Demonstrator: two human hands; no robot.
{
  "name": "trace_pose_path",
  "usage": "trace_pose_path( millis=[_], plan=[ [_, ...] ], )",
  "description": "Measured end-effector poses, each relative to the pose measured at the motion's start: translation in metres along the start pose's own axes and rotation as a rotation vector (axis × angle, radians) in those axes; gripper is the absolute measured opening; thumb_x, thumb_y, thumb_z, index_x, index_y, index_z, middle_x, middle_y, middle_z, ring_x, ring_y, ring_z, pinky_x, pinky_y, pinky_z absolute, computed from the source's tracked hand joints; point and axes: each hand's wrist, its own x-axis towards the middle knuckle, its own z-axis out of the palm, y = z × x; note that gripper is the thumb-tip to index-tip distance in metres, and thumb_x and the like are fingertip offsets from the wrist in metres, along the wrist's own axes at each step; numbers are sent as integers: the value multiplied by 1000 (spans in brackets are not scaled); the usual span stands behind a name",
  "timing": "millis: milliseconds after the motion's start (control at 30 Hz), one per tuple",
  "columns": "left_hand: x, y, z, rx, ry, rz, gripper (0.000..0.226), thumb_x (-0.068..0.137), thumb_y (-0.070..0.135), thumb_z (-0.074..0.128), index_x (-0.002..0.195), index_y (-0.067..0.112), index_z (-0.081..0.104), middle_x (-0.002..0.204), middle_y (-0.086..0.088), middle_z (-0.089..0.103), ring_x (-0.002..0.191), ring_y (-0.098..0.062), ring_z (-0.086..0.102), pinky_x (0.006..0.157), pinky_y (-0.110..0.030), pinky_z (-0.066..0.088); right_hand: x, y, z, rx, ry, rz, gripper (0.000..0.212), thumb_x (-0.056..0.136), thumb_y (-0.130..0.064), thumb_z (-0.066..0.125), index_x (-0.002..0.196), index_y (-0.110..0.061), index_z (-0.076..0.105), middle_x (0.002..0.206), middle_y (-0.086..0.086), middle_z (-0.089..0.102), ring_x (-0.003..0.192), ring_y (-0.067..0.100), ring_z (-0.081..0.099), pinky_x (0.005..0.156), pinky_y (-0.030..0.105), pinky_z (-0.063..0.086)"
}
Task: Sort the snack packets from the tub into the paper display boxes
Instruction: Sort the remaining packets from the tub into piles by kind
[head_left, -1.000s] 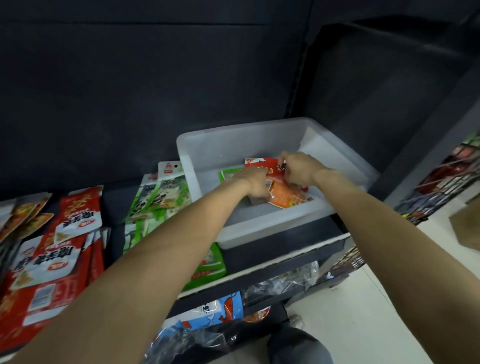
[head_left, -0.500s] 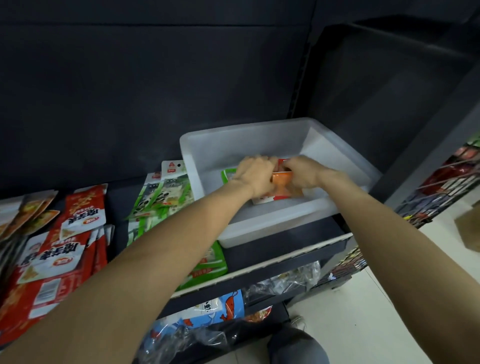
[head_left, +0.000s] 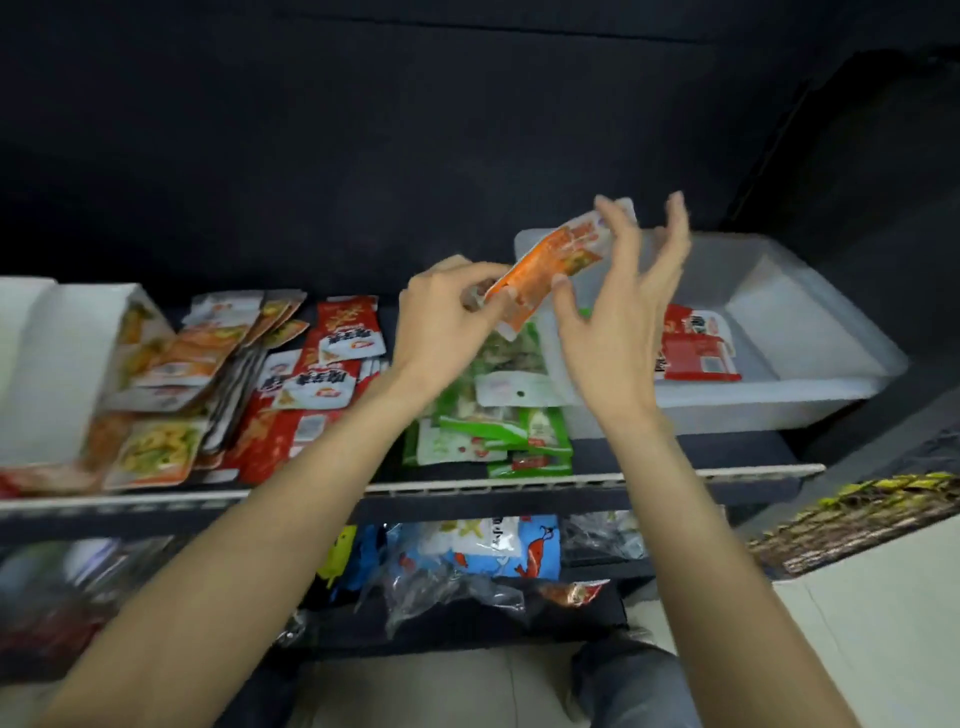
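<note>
Head view showed the left hand (head_left: 447, 317) pinching the lower end of an orange packet (head_left: 550, 270), fingers curled on it, raised above the shelf (head_left: 571, 480) just left of the tub (head_left: 810, 332). The right hand (head_left: 618, 322) stood upright beside it, fingers (head_left: 621, 244) spread and straight, brushing the packet's upper end.

An orange foil snack packet (head_left: 545, 265) carries white edges. A translucent white plastic tub (head_left: 810, 332) holds a red-and-white packet (head_left: 696, 348). Green packets (head_left: 498, 431) lie on the black shelf (head_left: 675, 452).
</note>
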Motion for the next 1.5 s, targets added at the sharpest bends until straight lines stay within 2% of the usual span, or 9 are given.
trace_pose_path(
  millis=[100, 267, 567, 700, 833, 1000, 1167, 1300, 1500],
  plan=[
    [-13, -3, -36, -42, 150, -20, 17, 81, 26, 66, 95, 30, 74, 71, 11, 55, 60, -1, 52, 60, -15, 40, -16, -38, 21, 200, -60, 78, 49, 90, -20, 59, 137, -22, 43, 151, 11, 18, 130, 12, 28, 96, -1, 20],
    [-37, -38, -95, 279, 230, 64, 22, 84, 30, 61, 103, 27, 72, 85, 7, 60, 78, -11, 59, 58, -28, 47, -21, -90, 75, 769, -579, 461, 30, 98, -33, 47, 122, -17, 55, 114, 3, 64, 99, 11, 63, 90, 28, 52],
    [-63, -117, -169, 709, -146, -110, 56, 87, 41, 59, 136, 15, 48, 136, -6, 51, 124, -27, 48, 101, -40, 38, -29, -164, 187, 917, -840, 722, 26, 99, -7, 45, 123, 3, 49, 96, 10, 60, 68, 15, 61, 48, 21, 54],
    [-67, -132, -176, 807, -412, -251, 68, 93, 52, 44, 146, 12, 27, 147, -8, 37, 134, -28, 37, 109, -38, 30, -31, -169, 224, 623, -978, 624, 24, 94, -8, 54, 117, 1, 53, 103, 14, 65, 66, 16, 64, 54, 24, 57],
    [-71, -139, -176, 869, -532, -257, 70, 94, 59, 32, 147, 13, 25, 152, -8, 30, 139, -29, 28, 114, -40, 25, -24, -159, 229, 0, -1016, 179, 24, 88, -19, 60, 104, -1, 64, 74, 8, 65, 54, 15, 59, 57, 28, 50],
    [-67, -131, -181, 787, -413, -285, 66, 94, 59, 28, 143, 16, 37, 148, -6, 39, 139, -25, 31, 109, -38, 31, -20, -154, 205, 58, -1043, -38, 54, 91, -19, 59, 141, -12, 42, 138, 12, 48, 125, 24, 48, 100, 28, 37],
    [-55, -106, -179, 718, -151, -75, 40, 95, 37, 47, 130, 19, 53, 126, -2, 59, 116, -23, 54, 85, -35, 47, -15, -137, 153, 41, -964, -272, 42, 93, -23, 57, 134, -21, 50, 134, 4, 48, 124, 20, 46, 98, 28, 37],
    [-34, -65, -142, 440, 68, 169, 25, 90, 33, 48, 104, 22, 66, 94, 7, 69, 90, -16, 64, 72, -31, 50, 3, -96, 85, -49, -805, -313, 27, 90, -23, 55, 115, -27, 64, 106, -3, 69, 95, 17, 64, 81, 34, 51],
    [20, -2, -30, -70, -176, 230, 17, 87, 25, 55, 100, 27, 67, 79, 14, 70, 78, -3, 65, 76, -33, 54, 52, 16, 0, -327, -640, -153, 24, 91, -21, 55, 111, -25, 67, 105, 4, 71, 99, 27, 64, 84, 37, 51]
  ],
)
